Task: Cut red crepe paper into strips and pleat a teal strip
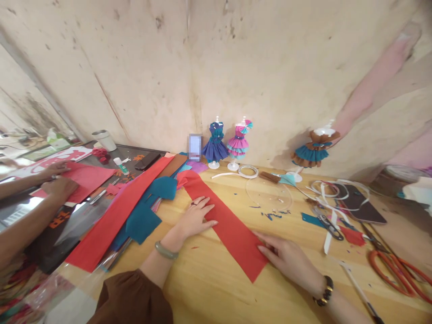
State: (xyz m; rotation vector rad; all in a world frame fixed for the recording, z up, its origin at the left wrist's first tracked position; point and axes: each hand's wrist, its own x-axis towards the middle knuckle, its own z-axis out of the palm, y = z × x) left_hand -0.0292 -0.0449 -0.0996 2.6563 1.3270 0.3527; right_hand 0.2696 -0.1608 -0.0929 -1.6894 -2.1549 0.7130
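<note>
A long red strip of paper-like material (232,229) lies slantwise on the wooden table, its far end curling over. My left hand (199,218) rests on the strip's left part with fingers spread and stretched out. My right hand (286,256) is at the strip's near right edge, thumb and fingers extended and touching it; whether they pinch the edge is hard to see. Beside my left hand lie folded teal pieces (145,222) and another long red strip (118,216). Scissors with orange handles (393,270) lie to the right of my right hand.
Small dress forms in a blue dress (215,144), a pink dress (238,141) and a brown-teal dress (315,150) stand by the wall. Black-handled snips (330,227), white coiled strips (327,189) and a pen (361,290) lie right. At left, another person's hands (59,182) work on red sheet.
</note>
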